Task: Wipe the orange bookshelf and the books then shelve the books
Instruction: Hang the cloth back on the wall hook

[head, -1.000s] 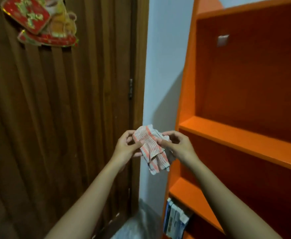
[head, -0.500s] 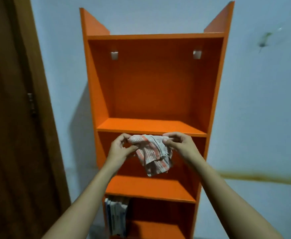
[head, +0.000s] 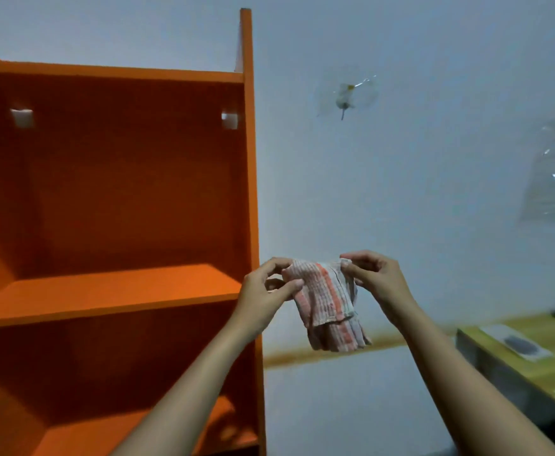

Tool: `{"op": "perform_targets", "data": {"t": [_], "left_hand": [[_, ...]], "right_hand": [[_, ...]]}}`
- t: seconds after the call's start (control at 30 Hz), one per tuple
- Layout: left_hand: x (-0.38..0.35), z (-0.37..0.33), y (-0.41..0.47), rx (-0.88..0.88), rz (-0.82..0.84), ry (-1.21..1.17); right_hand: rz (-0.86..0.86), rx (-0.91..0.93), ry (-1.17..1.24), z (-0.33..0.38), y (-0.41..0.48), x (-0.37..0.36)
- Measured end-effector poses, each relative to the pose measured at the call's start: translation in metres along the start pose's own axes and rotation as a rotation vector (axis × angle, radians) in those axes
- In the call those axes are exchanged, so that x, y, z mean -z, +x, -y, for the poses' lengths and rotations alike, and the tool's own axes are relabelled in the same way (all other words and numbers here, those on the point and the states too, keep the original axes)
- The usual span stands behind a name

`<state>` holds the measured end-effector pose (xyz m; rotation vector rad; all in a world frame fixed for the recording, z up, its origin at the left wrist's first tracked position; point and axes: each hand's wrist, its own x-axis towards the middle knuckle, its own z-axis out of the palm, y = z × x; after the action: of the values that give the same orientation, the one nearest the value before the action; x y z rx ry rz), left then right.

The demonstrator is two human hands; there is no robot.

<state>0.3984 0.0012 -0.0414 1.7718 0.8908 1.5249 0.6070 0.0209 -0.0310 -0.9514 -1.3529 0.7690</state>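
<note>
In the head view, the left hand (head: 266, 292) and right hand (head: 373, 278) each pinch a top corner of the striped cloth (head: 327, 301), held just right of the orange bookshelf (head: 111, 291), apparently readying it for wiping a shelf next.

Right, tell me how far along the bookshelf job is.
Done: nothing shows as finished; the shelves in view on the orange bookshelf hold no books. In hand: the left hand and right hand pinch the top edge of a striped cloth, held in front of the wall beside the bookshelf, not touching it. Left: wiping the shelves and books, then shelving; no books are in view.
</note>
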Motion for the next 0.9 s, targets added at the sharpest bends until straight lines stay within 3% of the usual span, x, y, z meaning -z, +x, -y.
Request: {"op": "perform_targets", "data": {"t": [0.23, 0.43, 0.57, 0.9], "left_hand": [[-0.122, 0.036, 0.104, 0.019, 0.022, 0.090], [-0.194, 0.057, 0.169, -0.003, 0.051, 0.183], [-0.218, 0.066, 0.195, -0.021, 0.069, 0.195], [-0.216, 0.092, 0.237, 0.047, 0.105, 0.159]], "right_hand": [[-0.033, 0.144, -0.112, -0.028, 0.091, 0.108], [0.214, 0.185, -0.323, -0.039, 0.149, 0.162], [0.278, 0.178, -0.427, -0.054, 0.179, 0.182], [0.145, 0.197, -0.478, -0.075, 0.226, 0.175]]}}
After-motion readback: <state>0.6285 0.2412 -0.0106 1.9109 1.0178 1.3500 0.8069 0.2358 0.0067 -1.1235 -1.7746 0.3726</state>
